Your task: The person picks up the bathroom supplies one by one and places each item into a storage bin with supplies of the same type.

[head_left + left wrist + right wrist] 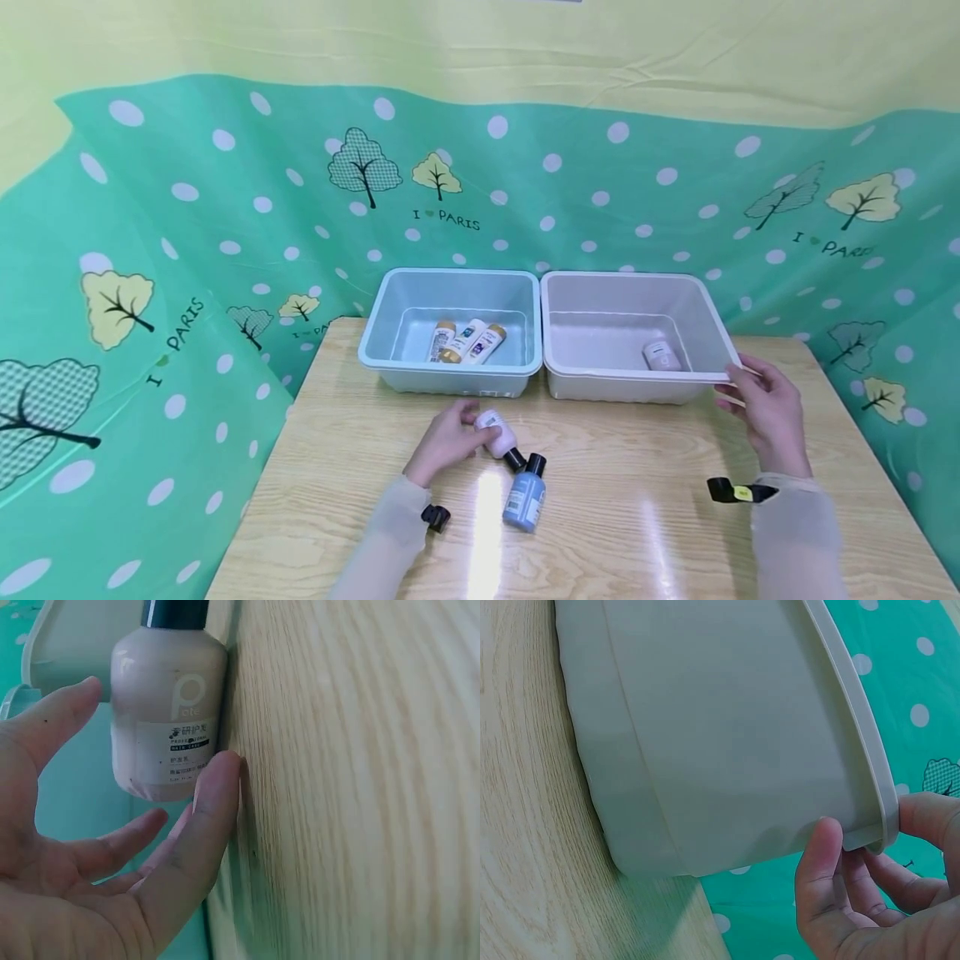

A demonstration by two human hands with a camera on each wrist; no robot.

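My left hand [447, 439] is at the base end of a pale pink bottle [495, 432] with a dark cap, lying on the table. In the left wrist view the fingers are spread around the bottle [166, 705]; the thumb tip overlaps its lower edge, and another fingertip stands apart from its side. Touching the pink bottle's cap end, or very close to it, is the black cap of a blue bottle [525, 500]. My right hand [768, 412] pinches the near right rim corner of a light grey bin [622, 387], seen closely in the right wrist view.
A light blue bin [450, 381] stands left of the grey one, holding several white tubes [483, 344] with gold caps. Inside the grey bin lies one pale pink bottle [662, 356]. Behind both hangs a green dotted cloth [570, 192]. Everything stands on a wooden table [637, 483].
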